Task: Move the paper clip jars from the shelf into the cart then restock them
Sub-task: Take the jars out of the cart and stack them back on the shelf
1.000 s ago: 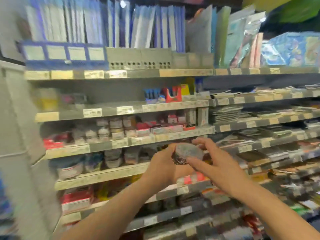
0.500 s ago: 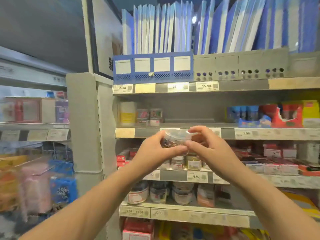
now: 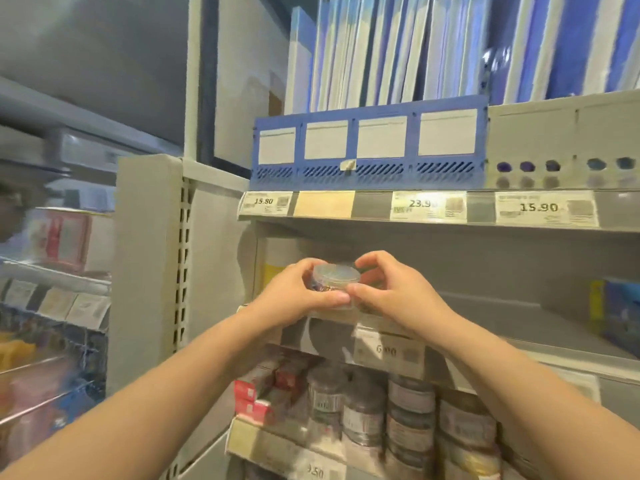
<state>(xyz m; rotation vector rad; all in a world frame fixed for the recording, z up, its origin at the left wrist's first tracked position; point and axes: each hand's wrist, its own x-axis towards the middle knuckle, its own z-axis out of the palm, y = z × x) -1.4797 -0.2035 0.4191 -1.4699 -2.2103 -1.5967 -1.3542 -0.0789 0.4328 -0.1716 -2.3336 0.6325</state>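
Small clear jar (image 3: 335, 284) with coloured clips inside, held right at the front edge of the middle shelf (image 3: 502, 308), near its left end. Pinched from both sides: left hand (image 3: 304, 296) curled round the left wall, right hand (image 3: 391, 296) curled round the right wall with fingertips up by the lid rim. Both clamped on it, with thumbs nearly touching in front. Can't tell whether it's sitting on the shelf lip or hovering just over it.

Looks light, stiff plastic, probably smooth and a bit slippery. Best grabbed round the side wall below the lid rather than by the lid alone, in case of a loose cap and a clip spill. Not exactly fragile, but likely to crack or pop open if dropped. Easily a one-hand job, honestly.

Below, more jars (image 3: 408, 400) stacked on the next shelf down, beside some red boxes (image 3: 263, 386). Price tags (image 3: 388, 349) along the shelf fronts. Up top, a blue file holder (image 3: 367, 143) packed with folders (image 3: 381, 46). No cart in view. Guessing restock phase, going by the jar heading onto the shelf.
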